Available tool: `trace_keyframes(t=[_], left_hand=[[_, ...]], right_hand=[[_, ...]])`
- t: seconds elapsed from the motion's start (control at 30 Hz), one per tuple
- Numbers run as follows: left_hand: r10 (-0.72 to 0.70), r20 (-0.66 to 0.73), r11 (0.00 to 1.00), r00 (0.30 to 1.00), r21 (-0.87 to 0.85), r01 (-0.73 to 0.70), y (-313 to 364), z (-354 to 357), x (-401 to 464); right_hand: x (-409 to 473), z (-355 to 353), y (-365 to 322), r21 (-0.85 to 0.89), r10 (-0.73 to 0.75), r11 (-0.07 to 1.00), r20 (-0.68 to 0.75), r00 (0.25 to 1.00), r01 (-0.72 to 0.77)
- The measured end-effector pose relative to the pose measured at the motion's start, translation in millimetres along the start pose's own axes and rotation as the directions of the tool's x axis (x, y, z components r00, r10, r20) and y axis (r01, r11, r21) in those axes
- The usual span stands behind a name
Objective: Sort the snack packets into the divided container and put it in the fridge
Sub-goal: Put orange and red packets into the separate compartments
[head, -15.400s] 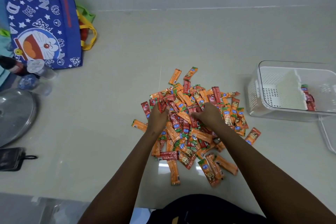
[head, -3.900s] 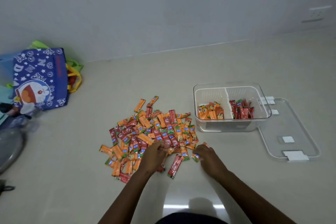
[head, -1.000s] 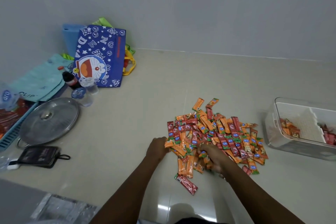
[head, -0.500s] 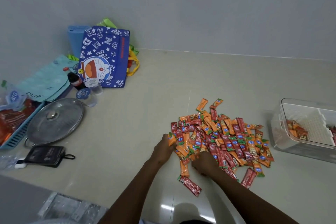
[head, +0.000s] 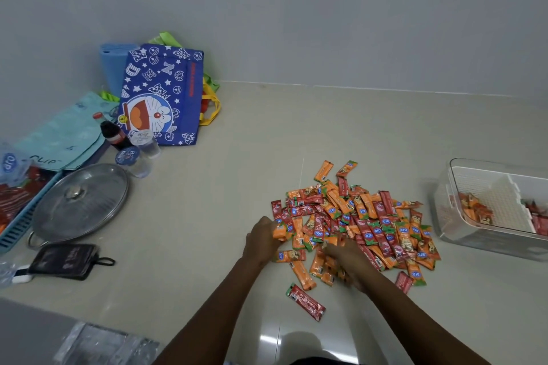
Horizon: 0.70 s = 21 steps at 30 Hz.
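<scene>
Clear plastic divided container [head: 444, 216] with white perforated insert stands on the beige floor at right, well apart from the hands. Left compartment: a few orange packets [head: 474, 210]; right compartment: red packets [head: 538, 219], partly cut off by the frame edge. Loose heap of orange and red snack packets [head: 355, 222] lies left of it. Left hand [head: 262, 238] curls round orange packets at the heap's near-left edge. Right hand [head: 350, 258] is blurred over orange packets; grip cannot be told.

orange and red snack packets [head: 360, 224], blue star-patterned bag [head: 161, 95], clear container [head: 492, 210]
</scene>
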<state>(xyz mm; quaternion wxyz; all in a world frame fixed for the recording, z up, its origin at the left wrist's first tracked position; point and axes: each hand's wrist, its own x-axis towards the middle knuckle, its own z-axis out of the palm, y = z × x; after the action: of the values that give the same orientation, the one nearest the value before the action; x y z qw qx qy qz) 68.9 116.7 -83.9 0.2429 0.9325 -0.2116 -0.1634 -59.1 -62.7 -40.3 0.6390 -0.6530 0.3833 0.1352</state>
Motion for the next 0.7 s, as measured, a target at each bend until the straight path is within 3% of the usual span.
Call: trace_keyframes(t=[0.1,0.2,0.33,0.4,0.47,0.53,0.63,0.7], left_hand=[[-0.096,-0.123,0.976,0.988,-0.205,0.070,-11,-5,-13],[-0.258,-0.101,0.907,0.961,-0.368,0.205,-19,-7,-27],[-0.351,-0.010,0.808,0.936,-0.509,0.298,-27,-8,-45],[-0.334,0.003,0.797,0.942,-0.532,0.285,-25,-12,-53],[-0.284,0.021,0.823,0.959,-0.507,0.255,-24,-13,-58],[-0.212,0.073,0.856,0.975,-0.467,0.221,-26,-8,-60],[-0.002,0.180,0.942,0.984,-0.330,0.063,-16,-3,-62],[0.131,0.263,0.979,0.956,-0.184,-0.083,-4,3,-59]], right_hand=[[13,22,5,-0.310,-0.099,0.945,0.029,0.995,0.103],[24,49,3,-0.631,-0.304,0.714,0.108,0.946,0.302],[37,69,3,-0.813,-0.389,0.416,0.247,0.888,0.408],[39,71,1,-0.839,-0.373,0.381,0.244,0.895,0.388],[42,70,0,-0.823,-0.359,0.432,0.218,0.908,0.368],[44,64,-1,-0.751,-0.333,0.574,0.151,0.931,0.327],[32,47,-11,-0.488,-0.262,0.835,0.054,0.964,0.254],[18,32,-18,-0.257,-0.172,0.951,0.024,0.985,0.173]])
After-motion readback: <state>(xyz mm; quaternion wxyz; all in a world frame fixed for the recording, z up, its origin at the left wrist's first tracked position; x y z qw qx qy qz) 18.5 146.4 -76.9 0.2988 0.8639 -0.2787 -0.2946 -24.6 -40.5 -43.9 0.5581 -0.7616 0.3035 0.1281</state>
